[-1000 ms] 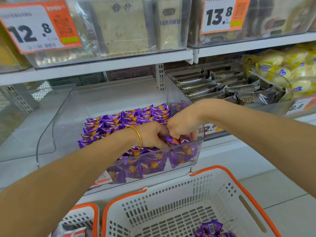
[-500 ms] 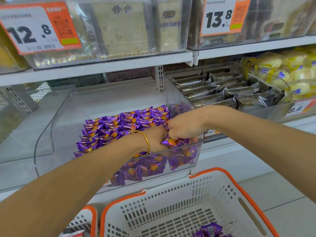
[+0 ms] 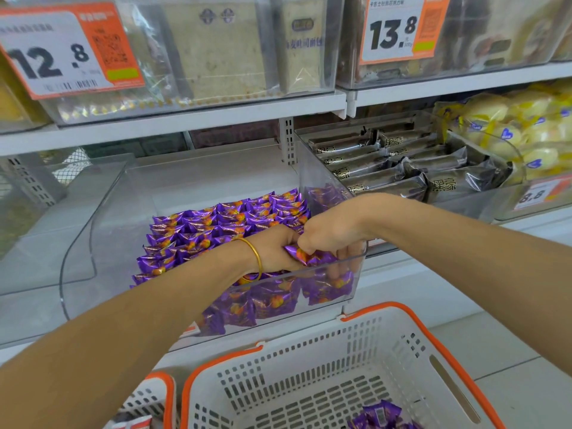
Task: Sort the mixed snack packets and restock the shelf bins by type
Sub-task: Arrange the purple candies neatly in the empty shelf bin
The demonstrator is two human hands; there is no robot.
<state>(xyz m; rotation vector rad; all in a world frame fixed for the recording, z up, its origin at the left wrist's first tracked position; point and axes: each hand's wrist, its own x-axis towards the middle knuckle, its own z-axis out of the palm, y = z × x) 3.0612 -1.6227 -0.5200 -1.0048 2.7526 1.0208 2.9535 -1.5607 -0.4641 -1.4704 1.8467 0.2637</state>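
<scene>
A clear plastic shelf bin (image 3: 93, 218) holds rows of purple snack packets (image 3: 216, 224) with orange print. Both my hands are inside its front right corner. My left hand (image 3: 275, 249), with a gold bangle at the wrist, and my right hand (image 3: 331, 236) together hold purple packets (image 3: 305, 255) just above the bin's front wall. The right fingers curl down behind the wall. Below, a white basket with an orange rim (image 3: 387, 329) has a few purple packets (image 3: 380, 413) at its bottom.
To the right a bin of dark brown wrapped bars (image 3: 402, 165), then yellow packets (image 3: 526, 134). The upper shelf carries bins with price tags 12.8 (image 3: 62, 54) and 13.8 (image 3: 396, 29). A second basket (image 3: 154, 397) sits at the lower left.
Both hands stayed at the bin's front right corner and shifted the held packets slightly down toward the front wall. The camera moved a little.
</scene>
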